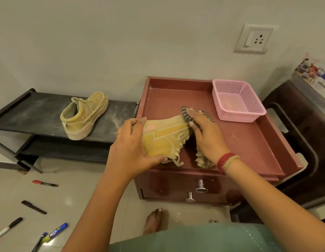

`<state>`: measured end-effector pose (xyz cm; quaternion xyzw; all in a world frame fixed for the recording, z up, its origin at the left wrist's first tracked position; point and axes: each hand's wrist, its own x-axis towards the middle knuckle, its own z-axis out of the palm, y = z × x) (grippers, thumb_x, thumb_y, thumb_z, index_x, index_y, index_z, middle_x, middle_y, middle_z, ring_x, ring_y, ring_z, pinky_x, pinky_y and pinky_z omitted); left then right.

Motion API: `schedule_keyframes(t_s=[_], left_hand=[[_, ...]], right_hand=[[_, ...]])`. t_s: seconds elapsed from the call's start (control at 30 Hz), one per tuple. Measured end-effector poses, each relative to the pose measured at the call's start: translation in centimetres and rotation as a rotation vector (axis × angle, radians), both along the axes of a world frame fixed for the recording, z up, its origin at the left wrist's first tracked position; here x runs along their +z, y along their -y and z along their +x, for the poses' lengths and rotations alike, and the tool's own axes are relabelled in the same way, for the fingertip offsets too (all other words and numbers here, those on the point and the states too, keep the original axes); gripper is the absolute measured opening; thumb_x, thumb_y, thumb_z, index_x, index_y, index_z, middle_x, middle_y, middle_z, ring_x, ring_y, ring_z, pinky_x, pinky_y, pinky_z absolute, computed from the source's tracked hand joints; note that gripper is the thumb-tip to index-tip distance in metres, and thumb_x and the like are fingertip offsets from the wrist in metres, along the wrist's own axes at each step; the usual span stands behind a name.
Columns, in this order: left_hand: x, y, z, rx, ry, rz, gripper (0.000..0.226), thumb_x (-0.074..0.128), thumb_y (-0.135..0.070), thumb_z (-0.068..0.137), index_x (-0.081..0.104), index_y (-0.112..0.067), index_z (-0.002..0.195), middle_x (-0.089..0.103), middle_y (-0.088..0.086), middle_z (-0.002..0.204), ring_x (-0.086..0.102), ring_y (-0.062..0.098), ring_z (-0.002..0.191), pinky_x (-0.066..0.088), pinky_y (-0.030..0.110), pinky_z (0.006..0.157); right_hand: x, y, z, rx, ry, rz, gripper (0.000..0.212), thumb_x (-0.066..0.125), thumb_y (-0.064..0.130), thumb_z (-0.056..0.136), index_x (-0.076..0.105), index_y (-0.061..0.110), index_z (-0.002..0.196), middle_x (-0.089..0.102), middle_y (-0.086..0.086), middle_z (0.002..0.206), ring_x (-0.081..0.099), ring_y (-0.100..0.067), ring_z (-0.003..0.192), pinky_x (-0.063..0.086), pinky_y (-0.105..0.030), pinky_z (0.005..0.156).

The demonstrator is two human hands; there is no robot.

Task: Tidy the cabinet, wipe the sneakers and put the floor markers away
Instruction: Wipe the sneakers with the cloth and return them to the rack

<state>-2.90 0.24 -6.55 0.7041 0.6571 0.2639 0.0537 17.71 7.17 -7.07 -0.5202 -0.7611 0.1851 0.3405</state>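
A tan sneaker [165, 137] lies on its side over the maroon cabinet top [249, 142], and my left hand [132, 148] grips its heel end. My right hand [203, 135] presses a striped cloth [187, 113] against the sneaker's toe; the cloth's frayed end [203, 161] hangs below my wrist. The second tan sneaker [83, 115] stands upright on the dusty black shoe rack [30, 113] to the left. Several markers lie on the floor at lower left: a red one [44, 183], a black one [33, 207], a white one with a black cap [8, 229] and blue ones [56, 232].
An empty pink basket [238, 100] sits at the cabinet top's back right corner. Two chrome knobs [200, 186] stick out of the cabinet front. A dark plastic chair [303, 142] stands right of the cabinet. My bare foot [154, 220] is on the tiled floor before it.
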Motion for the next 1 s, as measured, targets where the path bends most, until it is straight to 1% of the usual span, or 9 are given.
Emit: schedule_keyframes(t_s=[0.13,0.27,0.4,0.53,0.67,0.8,0.87,0.93,1.0], left_hand=[[-0.3,-0.1,-0.2,-0.006,0.007,0.012,0.114,0.079,-0.065,0.048,0.038,-0.017,0.143,0.04,0.003,0.134,0.042,0.024,0.122,0.05,0.04,0.077],[-0.3,-0.2,-0.2,0.001,0.005,-0.002,0.115,0.077,-0.067,0.048,0.037,-0.017,0.144,0.039,0.003,0.136,0.04,0.024,0.124,0.049,0.041,0.08],[-0.2,-0.2,-0.1,0.003,0.015,-0.006,0.115,0.076,-0.067,0.047,0.038,-0.018,0.144,0.039,0.002,0.136,0.04,0.023,0.124,0.048,0.041,0.08],[-0.1,-0.4,-0.2,0.008,0.003,-0.012,0.115,0.077,-0.067,0.048,0.037,-0.02,0.144,0.038,0.001,0.137,0.04,0.023,0.124,0.048,0.039,0.082],[-0.2,-0.3,-0.3,-0.006,0.009,-0.007,0.115,0.078,-0.068,0.047,0.037,-0.019,0.144,0.038,0.001,0.136,0.041,0.024,0.124,0.048,0.04,0.081],[-0.1,-0.4,-0.3,-0.001,0.01,-0.022,0.117,0.073,-0.07,0.046,0.036,-0.02,0.144,0.038,0.0,0.137,0.04,0.022,0.125,0.048,0.04,0.082],[-0.1,-0.4,-0.4,-0.008,0.013,-0.014,0.116,0.076,-0.068,0.047,0.036,-0.02,0.145,0.038,0.0,0.136,0.04,0.021,0.124,0.048,0.039,0.082],[-0.1,-0.4,-0.4,-0.011,0.014,-0.012,0.116,0.075,-0.069,0.047,0.036,-0.02,0.145,0.037,0.0,0.136,0.04,0.021,0.124,0.047,0.039,0.081],[0.0,-0.4,-0.4,-0.009,0.016,-0.014,0.116,0.074,-0.07,0.047,0.036,-0.02,0.144,0.037,-0.001,0.136,0.039,0.021,0.124,0.048,0.039,0.081]], right_hand=[[-1.2,1.8,-0.8,0.243,0.182,0.064,0.041,0.038,0.018,0.097,0.042,0.021,0.138,0.041,0.002,0.145,0.023,-0.015,0.14,0.016,-0.031,0.116],[-1.4,-1.2,0.9,0.026,0.069,-0.005,0.039,0.04,0.015,0.097,0.045,0.015,0.136,0.04,-0.007,0.145,0.029,-0.022,0.139,0.021,-0.041,0.116],[-1.9,0.1,0.0,0.148,0.124,0.038,0.037,0.04,0.019,0.098,0.047,0.019,0.135,0.039,0.002,0.144,0.023,-0.011,0.138,0.016,-0.027,0.115],[-1.2,-1.1,0.9,0.026,0.016,0.015,0.036,0.041,0.016,0.097,0.05,0.018,0.132,0.043,-0.004,0.143,0.032,-0.016,0.136,0.023,-0.036,0.115],[-1.3,0.7,0.1,0.191,0.108,-0.013,0.036,0.04,0.021,0.099,0.048,0.025,0.133,0.04,0.005,0.145,0.022,-0.013,0.139,0.019,-0.029,0.113],[-0.7,-1.0,1.3,0.001,0.013,-0.042,0.038,0.042,0.012,0.097,0.047,0.018,0.135,0.041,-0.002,0.145,0.033,-0.019,0.137,0.021,-0.025,0.111],[-1.0,-0.5,0.8,0.103,0.074,-0.024,0.038,0.042,0.013,0.098,0.047,0.018,0.135,0.039,0.001,0.145,0.027,-0.015,0.139,0.018,-0.023,0.112],[-1.3,-0.2,0.4,0.184,0.097,-0.003,0.037,0.04,0.016,0.099,0.047,0.021,0.135,0.039,0.004,0.145,0.021,-0.009,0.138,0.017,-0.026,0.114],[-1.0,-0.6,0.6,0.102,0.014,0.016,0.037,0.04,0.013,0.098,0.047,0.018,0.135,0.041,-0.001,0.144,0.025,-0.009,0.135,0.019,-0.033,0.116]])
